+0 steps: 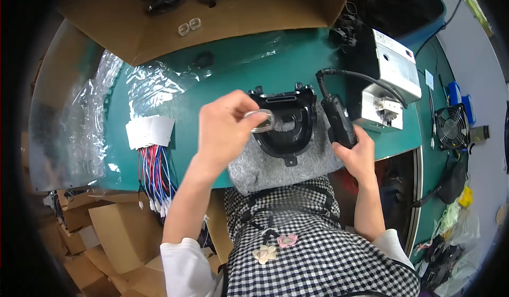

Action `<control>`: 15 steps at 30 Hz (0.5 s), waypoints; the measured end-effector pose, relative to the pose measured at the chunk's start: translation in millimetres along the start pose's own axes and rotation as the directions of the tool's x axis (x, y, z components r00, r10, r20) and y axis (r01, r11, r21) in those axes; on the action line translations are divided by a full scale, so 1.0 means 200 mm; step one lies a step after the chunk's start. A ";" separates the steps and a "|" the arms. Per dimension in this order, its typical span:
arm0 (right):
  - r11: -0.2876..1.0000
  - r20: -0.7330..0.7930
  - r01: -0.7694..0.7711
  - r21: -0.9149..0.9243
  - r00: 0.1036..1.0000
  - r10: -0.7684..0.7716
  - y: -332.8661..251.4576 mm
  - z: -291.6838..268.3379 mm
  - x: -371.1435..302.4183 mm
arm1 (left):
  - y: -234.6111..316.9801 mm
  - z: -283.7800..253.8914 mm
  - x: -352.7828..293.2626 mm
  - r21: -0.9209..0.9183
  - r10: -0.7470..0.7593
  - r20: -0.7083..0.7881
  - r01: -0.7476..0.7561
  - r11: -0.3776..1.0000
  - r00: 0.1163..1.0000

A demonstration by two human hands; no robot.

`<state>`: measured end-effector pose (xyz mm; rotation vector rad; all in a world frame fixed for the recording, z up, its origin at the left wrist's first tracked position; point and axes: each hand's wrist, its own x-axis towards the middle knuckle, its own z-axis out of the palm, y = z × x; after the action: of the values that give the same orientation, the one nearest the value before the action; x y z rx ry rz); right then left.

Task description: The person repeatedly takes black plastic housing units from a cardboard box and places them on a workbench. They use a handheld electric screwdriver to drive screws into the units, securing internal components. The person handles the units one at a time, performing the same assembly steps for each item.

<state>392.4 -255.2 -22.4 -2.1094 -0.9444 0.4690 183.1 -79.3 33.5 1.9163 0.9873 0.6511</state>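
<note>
Between thumb and fingers, my left hand (222, 130) pinches a small clear plastic lens (266, 123) over the left side of a black plastic housing (289, 147). The housing has mounting tabs and a rounded recess, and it rests on a folded grey cloth (249, 167) at the table's near edge. My right hand (360, 154) is closed around the lower end of a black corded hand tool (339, 123), just right of the housing. From the tool's upper end a black cable (366, 76) arcs right toward a metal box. The tool's working tip cannot be made out.
A cardboard box (254, 24) at the back holds two clear lenses (189, 26) and dark bagged parts. White cards (150, 131) with red and blue wires hang over the front edge at left. Plastic film (154, 85) lies behind them. The metal box (395, 66) stands right.
</note>
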 end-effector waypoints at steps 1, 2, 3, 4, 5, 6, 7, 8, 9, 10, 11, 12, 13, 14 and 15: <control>1.000 0.003 -0.001 -0.003 1.000 0.001 -0.01 0.00 0.00 | 0.01 0.06 -0.01 0.201 0.165 -0.033 -0.155 0.967 0.986; 1.000 0.004 -0.002 -0.006 1.000 0.002 -0.01 0.00 0.00 | 0.09 0.08 -0.01 0.318 -0.031 0.038 0.017 0.948 0.999; 1.000 0.007 -0.011 -0.016 1.000 0.011 0.00 0.00 -0.01 | 0.07 0.13 0.01 0.385 0.128 -0.002 -0.117 0.915 0.992; 1.000 0.012 -0.018 -0.021 1.000 0.018 -0.01 0.00 -0.01 | 0.00 0.18 0.02 0.459 0.286 -0.032 -0.240 0.855 0.958; 0.999 0.016 -0.025 -0.028 1.000 0.026 -0.01 0.00 -0.02 | -0.05 0.23 0.03 0.530 0.439 -0.048 -0.350 0.773 0.897; 1.000 0.017 -0.018 -0.009 1.000 0.019 -0.02 0.00 -0.02 | -0.07 0.25 0.03 0.463 0.322 0.014 -0.292 0.837 0.947; 1.000 0.011 -0.014 -0.025 1.000 0.014 -0.01 0.00 -0.02 | -0.08 0.28 0.03 0.477 0.315 0.032 -0.292 0.829 0.949; 0.999 0.007 -0.009 -0.040 1.000 0.009 0.00 0.01 -0.02 | -0.08 0.31 0.01 0.491 0.307 0.049 -0.291 0.821 0.951; 0.998 0.003 -0.003 -0.056 1.000 0.003 0.00 0.01 -0.02 | -0.08 0.32 0.00 0.505 0.297 0.066 -0.289 0.813 0.952; 0.997 0.010 -0.014 -0.080 1.000 0.015 -0.01 0.01 -0.02 | -0.08 0.34 -0.01 0.503 0.277 0.067 -0.273 0.820 0.958; 0.995 0.006 -0.007 -0.099 1.000 0.008 -0.01 0.01 -0.02 | -0.09 0.35 -0.01 0.507 0.272 0.053 -0.261 0.822 0.961; 0.993 0.003 -0.001 -0.117 1.000 0.001 -0.01 0.01 -0.02 | -0.10 0.35 -0.01 0.510 0.267 0.038 -0.248 0.823 0.963; 0.990 0.002 0.009 -0.138 1.000 -0.009 -0.01 0.01 -0.02 | -0.10 0.35 -0.01 0.512 0.260 0.019 -0.233 0.827 0.965; 0.990 0.004 0.008 -0.144 1.000 -0.008 -0.01 0.01 -0.02 | -0.10 0.35 -0.01 0.525 0.249 0.049 -0.237 0.817 0.967; 0.989 0.006 0.008 -0.149 1.000 -0.007 0.00 0.01 -0.02 | -0.10 0.34 0.01 0.538 0.237 0.079 -0.241 0.808 0.968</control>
<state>388.3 -257.8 -22.4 -2.2383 -1.0179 0.4123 226.9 -102.5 -16.5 2.5793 1.0052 0.5342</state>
